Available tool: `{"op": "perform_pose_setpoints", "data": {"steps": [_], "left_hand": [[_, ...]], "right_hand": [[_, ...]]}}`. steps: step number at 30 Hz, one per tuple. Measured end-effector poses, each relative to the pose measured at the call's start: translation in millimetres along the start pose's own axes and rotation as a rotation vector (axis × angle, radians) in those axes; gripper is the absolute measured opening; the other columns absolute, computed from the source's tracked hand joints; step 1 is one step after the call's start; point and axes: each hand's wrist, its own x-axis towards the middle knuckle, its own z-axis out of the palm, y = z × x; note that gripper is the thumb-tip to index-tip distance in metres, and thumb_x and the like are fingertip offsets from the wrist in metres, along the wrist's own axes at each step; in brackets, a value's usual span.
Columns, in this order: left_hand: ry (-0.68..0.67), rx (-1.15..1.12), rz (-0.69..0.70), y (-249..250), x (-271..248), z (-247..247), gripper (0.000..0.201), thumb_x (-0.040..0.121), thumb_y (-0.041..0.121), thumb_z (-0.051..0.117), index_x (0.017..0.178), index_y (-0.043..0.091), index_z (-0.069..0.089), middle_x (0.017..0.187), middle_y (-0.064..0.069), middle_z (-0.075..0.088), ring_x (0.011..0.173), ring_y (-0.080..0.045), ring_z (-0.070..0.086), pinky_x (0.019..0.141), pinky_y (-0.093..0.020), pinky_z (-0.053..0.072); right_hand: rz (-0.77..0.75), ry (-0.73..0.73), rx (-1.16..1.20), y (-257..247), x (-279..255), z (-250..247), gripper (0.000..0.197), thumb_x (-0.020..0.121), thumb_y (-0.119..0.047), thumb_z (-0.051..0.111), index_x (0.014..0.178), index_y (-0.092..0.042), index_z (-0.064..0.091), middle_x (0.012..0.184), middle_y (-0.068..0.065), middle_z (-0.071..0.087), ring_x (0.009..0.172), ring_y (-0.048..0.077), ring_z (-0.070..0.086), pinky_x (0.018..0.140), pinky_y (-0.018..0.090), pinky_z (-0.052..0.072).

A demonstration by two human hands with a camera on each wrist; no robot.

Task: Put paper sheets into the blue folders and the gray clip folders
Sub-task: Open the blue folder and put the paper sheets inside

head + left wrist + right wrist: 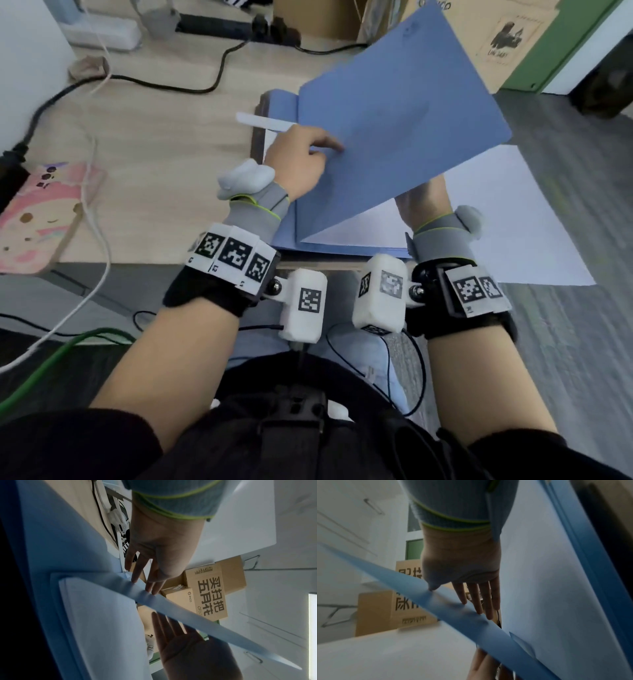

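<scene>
1. Blue folder (pixel 394 113) lies at the near right corner of the worktop (pixel 164 154), its top cover lifted and tilted up toward the far right; the cover's far corner stands out past the worktop's right edge.
2. Its lower half lies flat with a white paper sheet (pixel 363 229) inside, whose near edge runs just inside the folder's near edge.
3. Left hand (pixel 298 161) rests on top of the raised cover near the spine, fingers straight and touching, nothing grasped; the left wrist view shows the fingertips (pixel 150 588) laid on the cover's edge.
4. Right hand (pixel 424 202) is under the cover above the sheet, its grip released: the right wrist view shows straight fingers (pixel 479 599) and the thumb against the cover's underside.
5. More white paper (pixel 513 219) juts out from under the folder, overhanging the worktop's right edge above the gray floor (pixel 565 325).
6. Left of the folder the wood is open up to a pink phone case (pixel 41 216) at the left edge, crossed by a white cable (pixel 99 240).
7. Along the far edge runs a black cable (pixel 171 87); cardboard boxes (pixel 507 37) stand beyond the cover.
</scene>
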Motion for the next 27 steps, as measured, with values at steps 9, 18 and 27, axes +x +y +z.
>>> {"op": "perform_pose_setpoints", "data": {"steps": [9, 18, 27], "left_hand": [[0.038, 0.245, -0.126, -8.7, 4.9, 30.3, 0.034, 0.082, 0.008, 0.047, 0.1, 0.024, 0.071, 0.112, -0.002, 0.07, 0.107, -0.024, 0.062, 0.088, -0.027, 0.047], [0.071, 0.325, -0.168, -5.9, 7.1, 40.1, 0.032, 0.084, 0.009, 0.046, 0.1, 0.021, 0.071, 0.111, -0.004, 0.07, 0.105, -0.031, 0.062, 0.088, -0.038, 0.051], [0.067, 0.364, -0.138, -9.9, 7.6, 42.1, 0.035, 0.086, 0.005, 0.042, 0.103, 0.017, 0.071, 0.114, -0.005, 0.069, 0.108, -0.03, 0.06, 0.086, -0.036, 0.048]], "right_hand": [[0.021, 0.287, 0.254, -3.0, -5.6, -72.1, 0.048, 0.097, -0.051, 0.029, 0.09, -0.017, 0.061, 0.082, -0.001, 0.06, 0.075, 0.015, 0.057, 0.062, 0.023, 0.04], [0.048, 0.448, 0.057, -1.9, -16.1, -109.2, 0.017, 0.09, -0.02, 0.05, 0.087, -0.012, 0.065, 0.084, -0.001, 0.075, 0.072, 0.016, 0.068, 0.061, 0.023, 0.047], [0.14, 0.442, -0.392, 8.6, 3.3, -109.9, 0.006, 0.075, -0.016, 0.061, 0.071, -0.017, 0.065, 0.084, 0.008, 0.067, 0.073, 0.021, 0.063, 0.067, 0.03, 0.051]]}}
